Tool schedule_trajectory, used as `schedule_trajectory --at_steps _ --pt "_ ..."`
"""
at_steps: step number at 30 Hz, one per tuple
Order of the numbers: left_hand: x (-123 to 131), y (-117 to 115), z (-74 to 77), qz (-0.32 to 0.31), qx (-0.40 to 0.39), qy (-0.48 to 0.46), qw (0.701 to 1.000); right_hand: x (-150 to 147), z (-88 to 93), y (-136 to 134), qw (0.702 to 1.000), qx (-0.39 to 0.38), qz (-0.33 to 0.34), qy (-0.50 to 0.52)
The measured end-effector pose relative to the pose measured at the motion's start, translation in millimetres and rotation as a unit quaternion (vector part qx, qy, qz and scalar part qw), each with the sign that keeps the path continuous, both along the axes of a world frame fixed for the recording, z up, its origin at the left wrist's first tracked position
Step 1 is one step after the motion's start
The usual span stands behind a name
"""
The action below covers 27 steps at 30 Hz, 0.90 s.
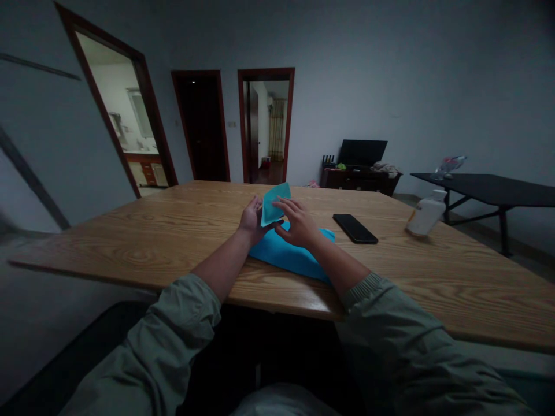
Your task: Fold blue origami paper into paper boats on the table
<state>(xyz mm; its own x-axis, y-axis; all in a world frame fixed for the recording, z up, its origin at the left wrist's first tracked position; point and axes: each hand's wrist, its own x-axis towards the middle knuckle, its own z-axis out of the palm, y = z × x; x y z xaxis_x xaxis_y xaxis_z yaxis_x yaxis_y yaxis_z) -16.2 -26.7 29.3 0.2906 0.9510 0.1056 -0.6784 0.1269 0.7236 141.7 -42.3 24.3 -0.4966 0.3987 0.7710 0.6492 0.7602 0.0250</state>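
A bright blue cloth [288,254] lies folded on the wooden table [130,248], close to its near edge. A paler, pointed blue piece of cloth [273,203] stands up from it between my hands, and I cannot tell whether it is part of the same cloth. My left hand [252,218] grips this piece's left side. My right hand [297,222] arches over the cloth, its fingers pressed to the piece's right side. A black smartphone [354,228] lies face up just right of my right hand.
A white plastic bottle [425,215] lies on its side near the table's right edge. Behind the table stands a low dark cabinet [358,181] with a monitor [362,152]. A black table [489,189] stands to the right, and doorways line the back wall.
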Motion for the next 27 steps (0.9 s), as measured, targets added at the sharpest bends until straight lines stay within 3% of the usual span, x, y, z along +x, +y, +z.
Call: schedule_trajectory --at_steps 4,10,16,22,27 --pt "1 4 -2.0 0.014 0.022 0.006 1.0 -3 0.6 -1 0.998 -0.033 0.025 0.037" --pt "1 8 -5.5 0.057 -0.019 0.0 0.998 -7 -2.6 7 0.994 -0.063 -0.003 0.094" --pt "4 5 -1.9 -0.01 -0.015 0.006 1.0 -10 -5.1 9 0.989 -0.069 0.001 0.132" --pt "7 5 -2.5 0.042 -0.017 0.011 0.999 -13 -3.8 6 0.989 -0.086 -0.027 0.117" --pt "8 5 -3.4 0.046 -0.005 0.009 0.999 -12 -4.3 10 0.993 -0.086 -0.03 0.077"
